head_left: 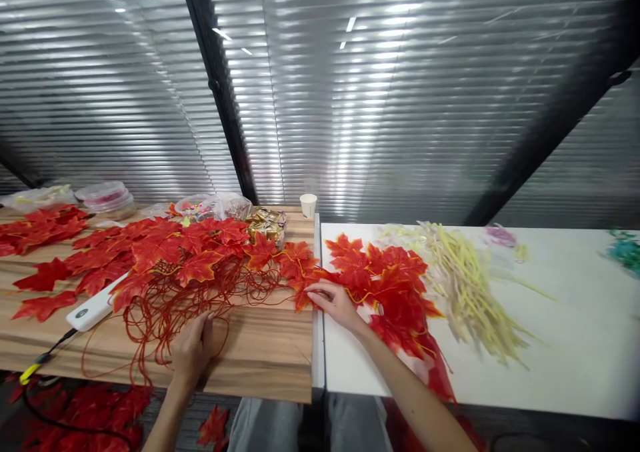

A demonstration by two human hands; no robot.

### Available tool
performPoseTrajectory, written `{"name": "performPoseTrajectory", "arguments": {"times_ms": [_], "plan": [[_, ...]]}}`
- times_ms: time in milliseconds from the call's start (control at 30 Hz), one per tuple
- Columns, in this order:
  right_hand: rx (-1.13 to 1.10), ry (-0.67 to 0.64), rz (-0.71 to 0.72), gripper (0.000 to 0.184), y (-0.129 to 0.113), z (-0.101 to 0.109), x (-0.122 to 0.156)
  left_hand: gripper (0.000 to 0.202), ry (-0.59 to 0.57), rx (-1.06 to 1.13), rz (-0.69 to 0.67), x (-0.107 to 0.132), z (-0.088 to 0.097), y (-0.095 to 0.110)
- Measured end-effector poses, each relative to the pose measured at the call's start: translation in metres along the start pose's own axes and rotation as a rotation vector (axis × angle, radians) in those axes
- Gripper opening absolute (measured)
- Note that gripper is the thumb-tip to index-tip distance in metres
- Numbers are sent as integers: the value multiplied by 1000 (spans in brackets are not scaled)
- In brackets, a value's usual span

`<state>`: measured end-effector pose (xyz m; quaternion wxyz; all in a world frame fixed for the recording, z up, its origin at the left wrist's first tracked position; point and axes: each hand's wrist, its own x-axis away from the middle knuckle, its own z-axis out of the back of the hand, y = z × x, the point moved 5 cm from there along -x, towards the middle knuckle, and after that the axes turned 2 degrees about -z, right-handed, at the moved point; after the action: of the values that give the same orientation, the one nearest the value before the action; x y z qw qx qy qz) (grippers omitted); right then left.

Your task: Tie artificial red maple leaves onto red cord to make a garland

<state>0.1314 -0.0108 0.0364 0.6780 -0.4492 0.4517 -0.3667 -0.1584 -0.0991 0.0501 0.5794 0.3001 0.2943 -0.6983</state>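
My left hand [193,347] is closed at the front of the wooden table, its curled fingers on loose red cord [155,325]. The cord lies in a wide tangle beyond and left of it. My right hand [336,303] pinches at the joint between the two tables, where a thin red strand runs to its fingertips beside a red artificial maple leaf [301,297]. What lies exactly between the fingertips is partly hidden. More red maple leaves with yellow edges [160,245] spread behind the tangle. Another leaf bunch [387,275] lies right of my right hand on the white table.
A white stick-shaped device [95,309] with a black cable lies at left. Behind are plastic tubs [106,199], gold wrappers [267,224] and a paper cup [309,205]. Pale yellow strips [475,292] lie on the white table [565,332]. Red leaves [85,415] cover the floor at left.
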Motion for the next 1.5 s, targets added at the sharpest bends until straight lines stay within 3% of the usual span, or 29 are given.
{"name": "performPoseTrajectory", "arguments": {"times_ms": [100, 167, 233, 333, 433, 533, 667, 733, 867, 967, 1067, 1167, 1267, 1333, 1433, 1500], "plan": [[43, -36, 24, 22, -2, -1, -1, 17, 58, -57, 184, 4, 4, -11], [63, -55, 30, 22, -3, -1, -1, 18, 80, -65, 228, 5, 3, -14], [87, -79, 31, 21, -3, 0, -1, 17, 65, -81, 191, 3, 0, -12], [86, -114, 7, 21, 3, 3, -2, 17, -63, -97, 32, -5, -11, -2], [44, -126, -33, 22, 11, 5, -2, 14, -153, -31, -110, -12, -15, 10], [4, -102, -70, 24, 16, 7, -3, 24, -73, 21, -128, -15, -5, 27], [-54, -111, -94, 25, 21, 5, -3, 33, -69, 268, -156, -18, 8, 79], [-56, -123, -98, 26, 25, 2, -1, 37, -248, 488, -103, -24, 4, 110], [-4, -105, -139, 27, 33, -1, 2, 40, -522, 1036, 315, -30, -20, 144], [31, -117, -141, 27, 35, -4, 3, 37, -612, 1325, 555, -21, -38, 149], [12, -162, -152, 28, 37, -6, 3, 41, -613, 1407, 716, -7, -50, 142], [-37, -171, -199, 29, 39, -4, 4, 38, -608, 1418, 714, -3, -52, 139], [-69, -50, -209, 25, 33, 8, 3, 30, -584, 1415, 653, -9, -48, 141], [-92, 1, -181, 22, 21, 13, -1, 28, -553, 1404, 633, -12, -47, 141], [-85, -26, -146, 22, -1, 10, -8, 28, -565, 1410, 601, -10, -52, 142], [58, 88, -179, 24, -11, 11, -6, 27, -607, 1436, 582, -7, -56, 144]]}}
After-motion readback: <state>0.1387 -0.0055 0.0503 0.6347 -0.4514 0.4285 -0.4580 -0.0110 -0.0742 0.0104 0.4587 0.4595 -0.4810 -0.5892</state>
